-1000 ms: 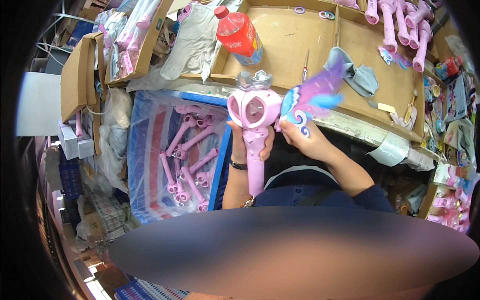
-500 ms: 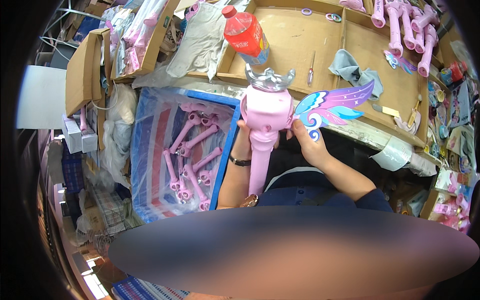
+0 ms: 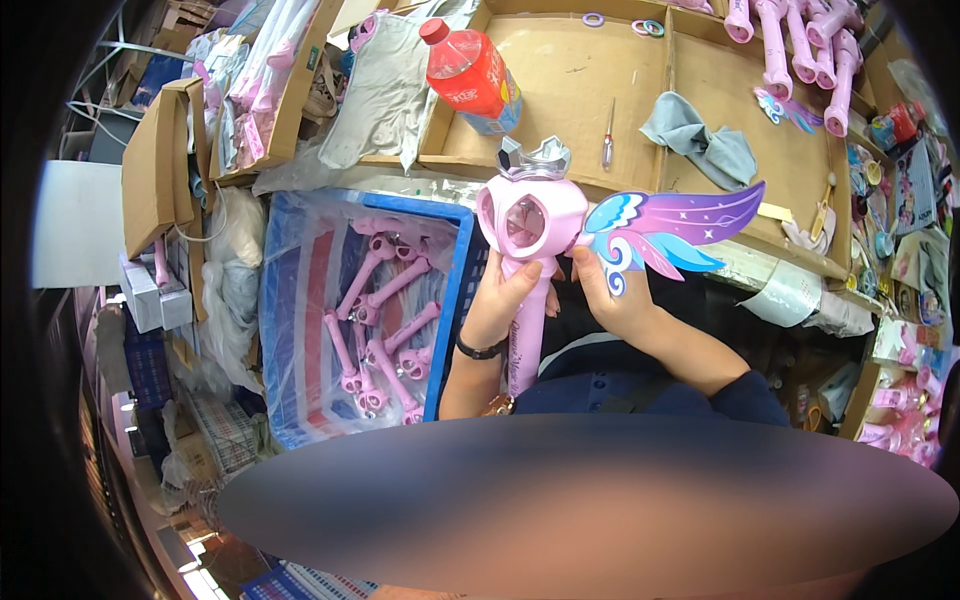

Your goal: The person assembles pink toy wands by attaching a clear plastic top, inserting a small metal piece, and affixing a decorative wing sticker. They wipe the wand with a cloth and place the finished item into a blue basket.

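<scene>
A pink toy wand (image 3: 527, 335) stands upright in front of me, topped by a silver crown (image 3: 537, 158) and a hollow head with round openings. My left hand (image 3: 497, 308) is wrapped round its neck just below the head, thumb across the front. On the wand's right side sits a flat wing (image 3: 680, 222) in purple, blue and pink with white curls. My right hand (image 3: 620, 303) pinches the wing near its inner end, close to the head. How the wing meets the head is hidden by my fingers.
To the left, a blue crate (image 3: 458, 290) lined with plastic holds several pink wand pieces. A red-labelled bottle (image 3: 478, 80), a screwdriver (image 3: 608, 135) and a grey cloth (image 3: 700, 140) are in the cardboard trays (image 3: 570, 50) behind. More pink wands (image 3: 775, 50) lie far right.
The wand has turned about its handle, bringing a round opening in the head to the front. My left thumb now shows across the neck. Both hands still hold on.
</scene>
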A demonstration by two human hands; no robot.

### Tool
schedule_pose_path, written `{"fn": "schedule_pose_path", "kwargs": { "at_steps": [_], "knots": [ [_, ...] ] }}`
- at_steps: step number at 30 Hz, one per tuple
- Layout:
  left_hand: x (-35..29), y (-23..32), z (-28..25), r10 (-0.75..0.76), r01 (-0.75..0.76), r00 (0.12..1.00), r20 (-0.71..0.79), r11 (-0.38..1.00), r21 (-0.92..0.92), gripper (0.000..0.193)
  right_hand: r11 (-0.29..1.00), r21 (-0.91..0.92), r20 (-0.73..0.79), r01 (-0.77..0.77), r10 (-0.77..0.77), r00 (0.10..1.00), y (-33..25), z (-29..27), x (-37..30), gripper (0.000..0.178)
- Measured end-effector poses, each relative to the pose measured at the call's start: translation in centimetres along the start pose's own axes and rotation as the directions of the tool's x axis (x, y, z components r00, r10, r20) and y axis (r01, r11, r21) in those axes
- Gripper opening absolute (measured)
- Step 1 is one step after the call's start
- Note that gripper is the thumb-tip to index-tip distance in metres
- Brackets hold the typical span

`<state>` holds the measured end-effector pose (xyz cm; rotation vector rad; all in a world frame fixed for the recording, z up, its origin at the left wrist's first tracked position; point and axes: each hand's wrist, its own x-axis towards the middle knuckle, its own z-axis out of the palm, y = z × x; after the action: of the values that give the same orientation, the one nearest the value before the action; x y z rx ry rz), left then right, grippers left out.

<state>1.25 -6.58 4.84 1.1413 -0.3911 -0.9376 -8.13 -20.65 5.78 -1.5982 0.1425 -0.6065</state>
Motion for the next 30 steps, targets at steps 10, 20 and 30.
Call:
{"fn": "schedule_pose_path", "kwargs": {
  "at_steps": [10,20,30],
  "knots": [
    [-0.5,-0.3,0.9,0.019,-0.001,0.987,-0.157,0.993,0.119,0.049,0.993,-0.118,-0.035,-0.012,0.008,0.999,1.1,1.2,-0.1,0.027],
    [-0.6,0.1,0.0,0.032,-0.005,0.967,-0.252,0.994,0.108,0.056,0.928,0.088,0.297,-0.361,0.322,0.899,2.4,-2.1,1.3,0.026],
    [0.9,0.7,-1.0,0.337,-0.250,0.913,-0.230,0.907,0.338,0.077,0.734,0.431,0.027,-0.525,0.571,0.821,5.1,-9.3,3.8,0.058]
  ]
}}
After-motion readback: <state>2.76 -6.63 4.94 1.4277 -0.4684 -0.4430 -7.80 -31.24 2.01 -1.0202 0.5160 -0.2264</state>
